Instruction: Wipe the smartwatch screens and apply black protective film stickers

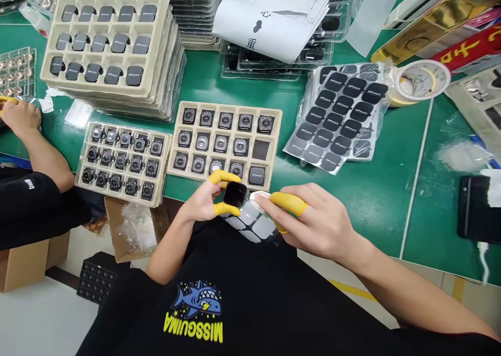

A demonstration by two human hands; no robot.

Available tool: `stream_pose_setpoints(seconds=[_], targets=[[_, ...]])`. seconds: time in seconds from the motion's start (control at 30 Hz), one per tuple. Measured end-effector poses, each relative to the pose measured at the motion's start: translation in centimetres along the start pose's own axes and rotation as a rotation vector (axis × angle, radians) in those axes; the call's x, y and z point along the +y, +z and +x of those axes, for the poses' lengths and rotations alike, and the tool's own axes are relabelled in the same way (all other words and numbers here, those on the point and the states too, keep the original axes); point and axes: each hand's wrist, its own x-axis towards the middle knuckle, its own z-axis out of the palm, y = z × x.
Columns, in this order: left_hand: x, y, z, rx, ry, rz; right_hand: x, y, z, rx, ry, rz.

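Note:
Yellow finger cots cover the thumb and a finger of my left hand (209, 196), which pinches a square smartwatch body (235, 193) by its edges, dark glossy face up. My right hand (313, 217), also with yellow finger cots, is closed on a small white wipe (259, 200) just right of the watch. Below both hands lies a sheet with pale rounded squares (250, 224), partly hidden by my fingers. Directly beyond is a beige tray (278, 137) of watch bodies, back side up; one pocket shows bare and another holds a dark printed piece.
A second watch tray (84, 152) sits to the left, before a tall tray stack (152, 87). Sticker sheets (332, 121) and a tape roll (420, 82) lie right. A co-worker's arm (47, 147) reaches in at left. A black device (473, 210) with a cable is far right.

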Motion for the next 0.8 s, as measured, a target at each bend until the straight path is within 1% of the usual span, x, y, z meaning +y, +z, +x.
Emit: stream_pose_setpoints(seconds=[0.07, 0.2, 0.3, 0.37, 0.47, 0.57, 0.63, 0.67, 0.8], targets=[[0.2, -0.1, 0.1, -0.027, 0.024, -0.002, -0.3, -0.1, 0.2, 0.004, -0.012, 0.028], [0.6, 0.0, 0.4, -0.089, 0.044, 0.007, -0.8, 0.5, 1.1, -0.029, -0.088, 0.098], [0.7, 0.1, 0.6, -0.126, 0.059, 0.049, -0.9, 1.3, 1.8, -0.029, -0.087, 0.063], [0.6, 0.3, 0.7, -0.115, 0.078, 0.065, -0.7, 1.7, 2.3, -0.016, -0.063, 0.003], [0.2, 0.4, 0.5, -0.065, 0.091, 0.052, 0.0, 1.8, 2.6, -0.004, -0.037, -0.099], [-0.4, 0.3, 0.0, 0.002, 0.036, 0.029, 0.3, 1.1, 2.0, -0.082, -0.011, -0.156], [-0.6, 0.2, -0.2, 0.027, 0.009, 0.013, 0.3, 0.6, 1.4, -0.110, 0.006, -0.137], [-0.6, 0.2, -0.3, 0.026, 0.011, 0.007, 0.1, 0.4, 1.2, -0.100, 0.008, -0.109], [-0.3, 0.1, 0.1, -0.047, 0.068, 0.004, -0.7, 0.5, 1.0, -0.037, -0.041, 0.048]])
